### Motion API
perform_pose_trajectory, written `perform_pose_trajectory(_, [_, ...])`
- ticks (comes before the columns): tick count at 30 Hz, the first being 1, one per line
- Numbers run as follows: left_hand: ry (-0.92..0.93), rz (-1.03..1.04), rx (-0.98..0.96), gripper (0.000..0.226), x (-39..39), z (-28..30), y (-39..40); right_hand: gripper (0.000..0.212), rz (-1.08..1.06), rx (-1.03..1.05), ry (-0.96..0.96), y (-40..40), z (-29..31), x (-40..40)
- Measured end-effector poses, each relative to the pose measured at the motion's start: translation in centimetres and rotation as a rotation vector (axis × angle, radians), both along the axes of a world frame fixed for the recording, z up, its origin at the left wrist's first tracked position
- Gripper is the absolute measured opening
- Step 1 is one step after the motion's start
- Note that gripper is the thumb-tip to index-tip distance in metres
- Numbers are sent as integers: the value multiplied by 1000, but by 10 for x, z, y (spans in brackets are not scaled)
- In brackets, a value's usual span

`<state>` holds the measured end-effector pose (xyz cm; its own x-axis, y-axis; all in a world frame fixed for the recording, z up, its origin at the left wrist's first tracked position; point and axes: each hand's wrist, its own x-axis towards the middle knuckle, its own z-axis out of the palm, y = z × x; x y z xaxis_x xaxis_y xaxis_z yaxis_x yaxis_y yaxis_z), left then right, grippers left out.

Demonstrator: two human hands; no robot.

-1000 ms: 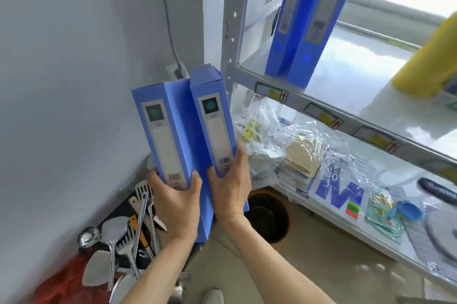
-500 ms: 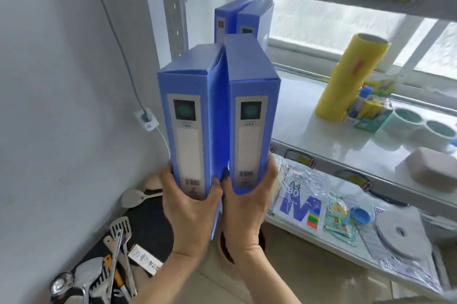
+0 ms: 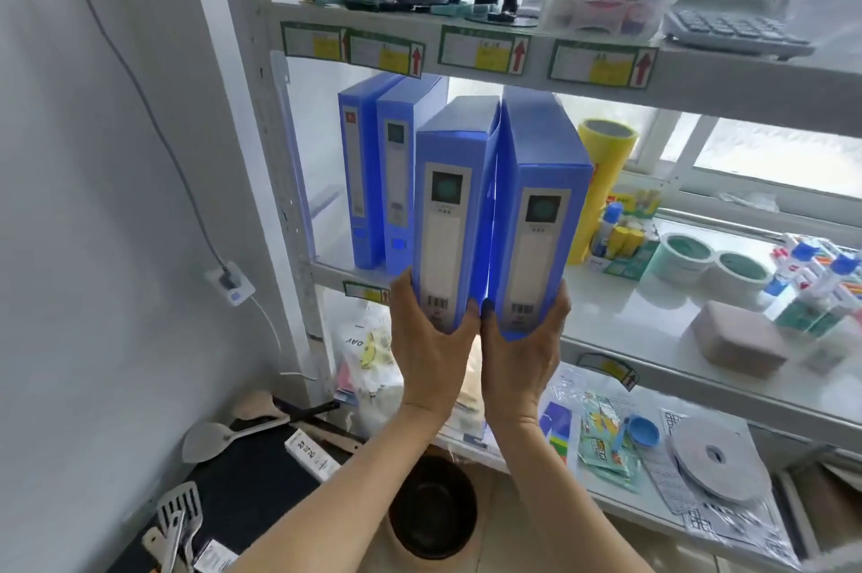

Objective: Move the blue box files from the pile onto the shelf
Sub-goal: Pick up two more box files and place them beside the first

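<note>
I hold two blue box files upright, side by side, in front of the middle shelf. My left hand grips the bottom of the left file. My right hand grips the bottom of the right file. Their white spine labels face me and their lower ends hang just in front of the shelf's front edge. Two more blue box files stand upright on that shelf at its far left, right behind the held ones.
A yellow roll, glue bottles, tape rolls and a brown block fill the shelf to the right. The upper shelf hangs close above the files. The grey upright post and wall stand left. A black bin sits below.
Both hands have lifted the two files up and toward the middle shelf; they now stand level with it, next to the two files standing there.
</note>
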<state>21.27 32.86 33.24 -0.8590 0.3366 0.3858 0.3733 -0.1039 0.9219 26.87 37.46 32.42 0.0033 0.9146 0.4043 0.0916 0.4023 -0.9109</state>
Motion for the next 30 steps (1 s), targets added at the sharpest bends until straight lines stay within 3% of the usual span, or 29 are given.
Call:
perform_pose_trajectory(9, [11, -76, -45, 71, -72, 1, 96, 82, -35, 10, 20, 90, 2, -65])
perform_pose_trajectory(14, [-85, -132, -8, 70, -104, -1, 129, 75, -12, 24, 37, 113, -3, -107])
perform_pose_trajectory(23, [-87, -213, -7, 72, -138, -19, 151, 74, -38, 0, 25, 132, -21, -137])
perform_pose_trajectory(30, [-25, -320, -156, 73, -145, -31, 145, 88, -61, 32, -74, 136, -36, -132])
